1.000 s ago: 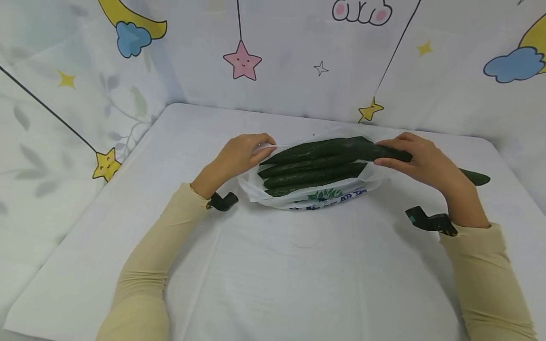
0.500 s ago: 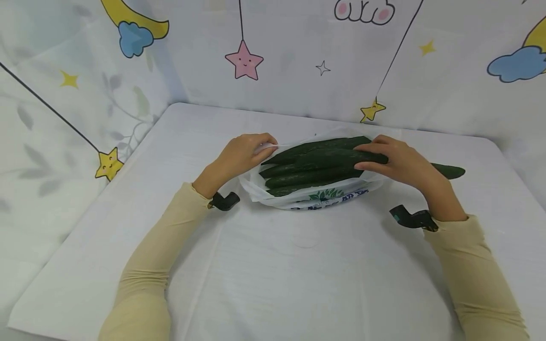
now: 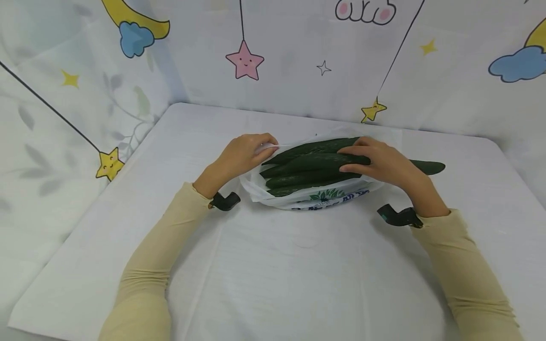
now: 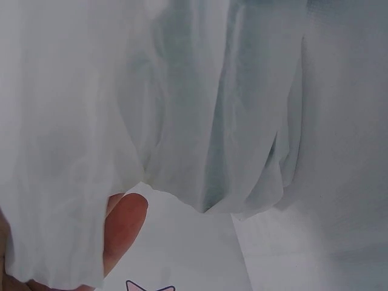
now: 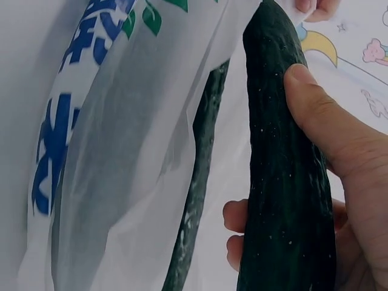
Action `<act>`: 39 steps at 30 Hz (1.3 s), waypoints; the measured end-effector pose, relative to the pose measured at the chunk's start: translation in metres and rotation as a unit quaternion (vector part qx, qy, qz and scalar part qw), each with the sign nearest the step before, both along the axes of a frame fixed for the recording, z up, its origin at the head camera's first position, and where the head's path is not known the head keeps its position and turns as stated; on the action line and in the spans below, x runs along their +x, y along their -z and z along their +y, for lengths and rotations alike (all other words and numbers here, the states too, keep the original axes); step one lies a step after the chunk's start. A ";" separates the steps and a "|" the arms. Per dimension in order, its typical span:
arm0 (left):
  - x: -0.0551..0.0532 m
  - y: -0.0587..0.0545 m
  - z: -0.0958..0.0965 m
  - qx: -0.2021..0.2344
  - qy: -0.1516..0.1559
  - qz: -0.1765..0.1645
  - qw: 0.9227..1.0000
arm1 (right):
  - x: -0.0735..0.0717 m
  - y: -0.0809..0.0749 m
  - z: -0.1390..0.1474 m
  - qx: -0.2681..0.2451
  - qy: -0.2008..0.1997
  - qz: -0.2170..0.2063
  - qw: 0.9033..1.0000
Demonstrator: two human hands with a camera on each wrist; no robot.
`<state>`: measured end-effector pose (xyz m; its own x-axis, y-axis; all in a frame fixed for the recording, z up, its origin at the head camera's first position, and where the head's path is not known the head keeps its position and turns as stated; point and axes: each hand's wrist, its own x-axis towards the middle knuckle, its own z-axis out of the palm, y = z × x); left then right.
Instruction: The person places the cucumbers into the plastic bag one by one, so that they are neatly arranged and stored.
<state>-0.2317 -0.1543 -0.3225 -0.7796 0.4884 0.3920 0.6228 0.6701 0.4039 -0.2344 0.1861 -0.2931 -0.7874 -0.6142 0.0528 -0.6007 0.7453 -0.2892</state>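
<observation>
A white plastic bag with green and blue print lies on the table, its mouth spread wide over several dark green cucumbers. My left hand pinches the bag's rim at its left end; in the left wrist view the thin plastic covers most of that hand, with one fingertip showing. With my right hand I grip a long cucumber, thumb on one side and fingers round the other. Its front part lies over the bagged cucumbers, and its rear end sticks out behind my wrist.
A white cloth covers the table. Behind it hangs a pale backdrop printed with stars, moons and clouds. Black wrist cameras sit under both wrists.
My right hand has moved left, carrying the cucumber further over the open bag. The left hand keeps its hold on the bag's rim and has hardly moved.
</observation>
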 end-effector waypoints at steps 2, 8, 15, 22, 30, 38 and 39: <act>0.000 0.000 0.000 0.000 0.001 0.000 1.000 | 0.000 0.001 -0.003 0.000 -0.003 -0.002 1.000; 0.001 -0.001 0.001 -0.006 -0.003 0.000 1.000 | -0.001 0.004 -0.011 -0.007 -0.014 0.009 1.000; 0.002 -0.001 -0.001 -0.002 -0.005 -0.003 1.000 | -0.004 0.010 -0.023 -0.012 -0.033 0.031 0.999; 0.002 0.000 0.000 0.001 -0.001 -0.001 1.000 | -0.007 0.015 -0.035 -0.006 -0.057 0.045 0.997; 0.003 -0.002 0.001 -0.004 -0.003 0.000 1.000 | -0.011 0.020 -0.043 -0.025 -0.094 0.074 0.992; 0.004 -0.003 0.001 -0.009 -0.004 -0.002 1.000 | -0.016 0.026 -0.049 -0.040 -0.116 0.092 0.988; 0.003 -0.002 0.000 -0.009 -0.004 -0.002 1.000 | -0.017 0.027 -0.050 -0.043 -0.120 0.096 0.987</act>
